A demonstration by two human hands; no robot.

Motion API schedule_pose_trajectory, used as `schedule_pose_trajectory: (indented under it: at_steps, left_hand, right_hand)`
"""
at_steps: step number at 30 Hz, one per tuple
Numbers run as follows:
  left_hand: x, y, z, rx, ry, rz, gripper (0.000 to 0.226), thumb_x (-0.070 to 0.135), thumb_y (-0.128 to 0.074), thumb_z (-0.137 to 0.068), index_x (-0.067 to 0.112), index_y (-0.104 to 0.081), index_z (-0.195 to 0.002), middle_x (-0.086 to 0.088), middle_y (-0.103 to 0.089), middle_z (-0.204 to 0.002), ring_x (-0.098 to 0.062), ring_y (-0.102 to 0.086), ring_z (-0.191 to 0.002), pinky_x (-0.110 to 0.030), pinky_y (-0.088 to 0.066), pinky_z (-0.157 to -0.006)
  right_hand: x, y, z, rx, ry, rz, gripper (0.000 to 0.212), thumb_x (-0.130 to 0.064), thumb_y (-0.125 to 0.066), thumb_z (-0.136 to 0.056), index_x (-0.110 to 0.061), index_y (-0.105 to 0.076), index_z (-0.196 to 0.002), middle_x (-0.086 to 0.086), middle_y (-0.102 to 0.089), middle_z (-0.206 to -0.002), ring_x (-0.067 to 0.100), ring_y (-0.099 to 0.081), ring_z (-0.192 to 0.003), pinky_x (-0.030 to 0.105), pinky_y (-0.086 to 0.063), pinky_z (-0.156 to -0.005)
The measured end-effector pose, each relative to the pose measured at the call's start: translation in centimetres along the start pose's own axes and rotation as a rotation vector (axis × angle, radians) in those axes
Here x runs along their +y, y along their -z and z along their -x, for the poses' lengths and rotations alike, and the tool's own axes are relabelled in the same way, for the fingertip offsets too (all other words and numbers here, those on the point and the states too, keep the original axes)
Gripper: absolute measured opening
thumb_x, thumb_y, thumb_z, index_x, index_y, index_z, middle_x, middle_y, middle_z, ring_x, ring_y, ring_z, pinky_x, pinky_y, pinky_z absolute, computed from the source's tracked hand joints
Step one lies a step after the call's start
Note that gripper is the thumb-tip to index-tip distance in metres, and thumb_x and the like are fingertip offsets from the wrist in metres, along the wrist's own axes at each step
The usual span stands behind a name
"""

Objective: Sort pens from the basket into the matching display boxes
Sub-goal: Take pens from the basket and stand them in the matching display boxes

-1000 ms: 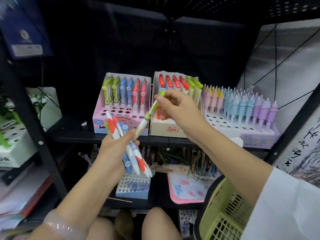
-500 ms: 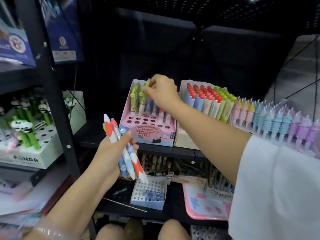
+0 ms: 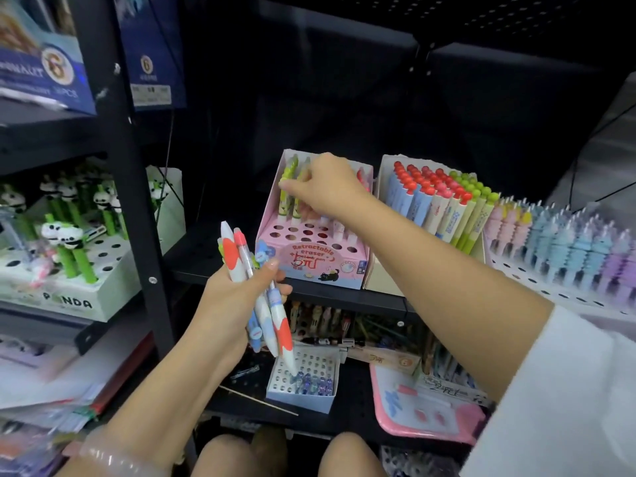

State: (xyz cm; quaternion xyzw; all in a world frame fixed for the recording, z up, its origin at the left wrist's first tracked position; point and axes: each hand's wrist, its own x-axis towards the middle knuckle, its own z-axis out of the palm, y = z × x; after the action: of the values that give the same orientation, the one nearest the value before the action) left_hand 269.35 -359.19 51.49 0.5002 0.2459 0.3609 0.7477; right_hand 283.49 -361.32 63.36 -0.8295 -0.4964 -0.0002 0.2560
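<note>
Green pen (image 3: 284, 187) pinched upright by right hand (image 3: 327, 187) above pink box (image 3: 311, 251) back-left holes — bundle of pens (image 3: 256, 290) gripped by left hand (image 3: 234, 297) just below box front.

Stationery shop, shown by black metal shelving (image 3: 134, 201) stocked with cardboard display boxes of pens standing upright in punched holes: pink box (image 3: 320, 259) printed "Retractable eraser" with a handwritten price; panda-topped pens in a white box (image 3: 69, 297) marked "PANDA"; pastel ridged pens (image 3: 568, 242) in rows at right. Blue packaged goods (image 3: 44, 70) above, print blurred, possibly boxed pencil sets.
</note>
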Motion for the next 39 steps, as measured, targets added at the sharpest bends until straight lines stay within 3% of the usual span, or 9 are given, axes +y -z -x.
schedule_pose_trajectory:
  at_steps: [3,5,12,17,19,21,31,37,39]
  left_hand:
    - [-0.2,-0.4,-0.1,0.000,-0.023,-0.075,0.034,0.036,-0.067,-0.068,0.014,-0.062,-0.092,0.001,-0.072,-0.065,-0.012,-0.069,-0.059,-0.028,-0.054,-0.049]
    - [-0.4,-0.8,-0.1,-0.001,-0.037,-0.100,0.024,0.031,-0.066,-0.078,0.017,-0.061,-0.096,0.000,-0.071,-0.064,-0.013,-0.067,-0.055,-0.030,-0.050,-0.054]
    - [-0.2,-1.7,0.4,-0.035,-0.054,-0.112,0.030,0.042,-0.062,-0.076,0.020,-0.060,-0.096,0.000,-0.073,-0.068,-0.015,-0.069,-0.058,-0.032,-0.053,-0.049]
    - [-0.3,-1.3,0.4,0.031,0.000,-0.021,0.012,0.024,-0.055,-0.092,0.013,-0.058,-0.088,-0.001,-0.066,-0.060,-0.010,-0.062,-0.050,-0.022,-0.051,-0.045]
    - [-0.3,-1.2,0.3,0.050,0.014,-0.016,0.008,0.015,-0.052,-0.094,0.010,-0.056,-0.088,-0.003,-0.064,-0.063,-0.008,-0.061,-0.048,-0.020,-0.051,-0.046]
    - [-0.2,-1.1,0.3,0.037,0.016,0.000,0.007,0.009,-0.050,-0.094,0.008,-0.055,-0.089,-0.004,-0.064,-0.065,-0.007,-0.062,-0.048,-0.019,-0.052,-0.047]
    - [0.4,-0.8,0.5,0.032,0.006,0.091,0.006,0.006,-0.054,-0.091,0.004,-0.057,-0.096,-0.007,-0.071,-0.077,-0.016,-0.071,-0.069,-0.019,-0.054,-0.055]
    - [0.5,-0.6,0.6,0.042,0.046,0.102,0.017,0.011,-0.062,-0.086,0.011,-0.061,-0.102,-0.014,-0.069,-0.090,-0.021,-0.071,-0.076,-0.029,-0.059,-0.063]
    - [0.4,-0.3,0.5,0.036,0.057,0.111,0.017,0.014,-0.064,-0.084,0.014,-0.061,-0.101,-0.014,-0.069,-0.089,-0.020,-0.072,-0.075,-0.034,-0.058,-0.064]
  right_hand:
    - [-0.2,-0.1,3.3,-0.373,-0.005,-0.176,0.035,-0.045,-0.060,-0.086,-0.011,-0.068,-0.081,0.001,-0.070,-0.078,0.004,-0.063,-0.060,0.014,-0.050,-0.050]
    - [0.3,-0.4,4.3,-0.475,-0.016,-0.201,0.034,-0.040,-0.064,-0.085,-0.007,-0.070,-0.087,0.002,-0.066,-0.083,0.011,-0.061,-0.071,0.025,-0.057,-0.067]
    - [0.5,-0.2,5.0,-0.369,-0.046,-0.308,0.018,-0.017,-0.062,-0.087,-0.001,-0.068,-0.084,0.013,-0.070,-0.083,0.013,-0.064,-0.071,0.026,-0.058,-0.072]
    - [1.1,3.0,2.8,0.170,-0.079,-0.600,0.010,-0.011,-0.060,-0.086,-0.010,-0.063,-0.077,0.003,-0.067,-0.071,0.016,-0.068,-0.067,0.025,-0.058,-0.067]
    - [1.8,4.1,1.5,0.379,-0.036,-0.469,0.007,-0.017,-0.060,-0.087,-0.010,-0.062,-0.089,0.002,-0.068,-0.077,0.017,-0.069,-0.075,0.026,-0.057,-0.072]
    - [2.4,4.2,0.4,0.441,0.018,-0.331,0.011,-0.020,-0.060,-0.088,-0.010,-0.060,-0.094,0.001,-0.066,-0.078,0.014,-0.066,-0.077,0.022,-0.053,-0.072]
    - [3.4,2.0,-1.7,0.140,0.036,0.228,0.021,-0.023,-0.059,-0.087,-0.004,-0.062,-0.096,0.009,-0.067,-0.095,0.022,-0.062,-0.082,0.034,-0.051,-0.072]
    - [3.0,1.2,-1.5,0.165,0.051,0.471,0.032,-0.031,-0.057,-0.089,-0.007,-0.063,-0.109,0.012,-0.051,-0.118,0.027,-0.045,-0.112,0.038,-0.042,-0.088]
    - [2.7,1.1,-0.4,0.280,0.128,0.501,0.034,-0.031,-0.056,-0.090,-0.009,-0.058,-0.117,0.010,-0.050,-0.120,0.026,-0.044,-0.112,0.036,-0.038,-0.090]
